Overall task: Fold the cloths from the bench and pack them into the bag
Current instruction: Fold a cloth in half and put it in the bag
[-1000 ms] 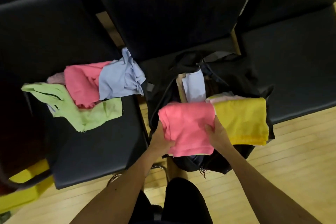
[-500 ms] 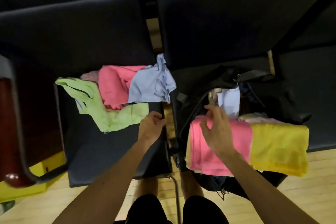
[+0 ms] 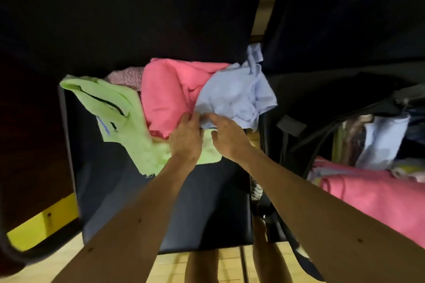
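Observation:
A heap of loose cloths lies on the dark bench seat (image 3: 161,202): a light green cloth (image 3: 115,108), a pink cloth (image 3: 167,99), a light blue cloth (image 3: 236,96) and a mauve cloth (image 3: 126,76) behind them. My left hand (image 3: 186,138) pinches the lower left corner of the light blue cloth, beside the pink one. My right hand (image 3: 227,138) touches that cloth's lower edge with straight fingers, thumb spread below. The open black bag (image 3: 322,103) stands to the right, with a folded pink cloth (image 3: 379,202) on top and a pale blue folded cloth (image 3: 381,142) upright inside.
Dark seat backs rise behind the bench and the bag. A narrow gap with a metal leg separates the two seats. Wooden floor and my legs show below the seat's front edge. A yellow block (image 3: 41,225) sits on the floor at the lower left.
Both hands left the folded pink cloth on the bag and moved left to the heap. They now meet at the light blue cloth's lower edge. The view swung left.

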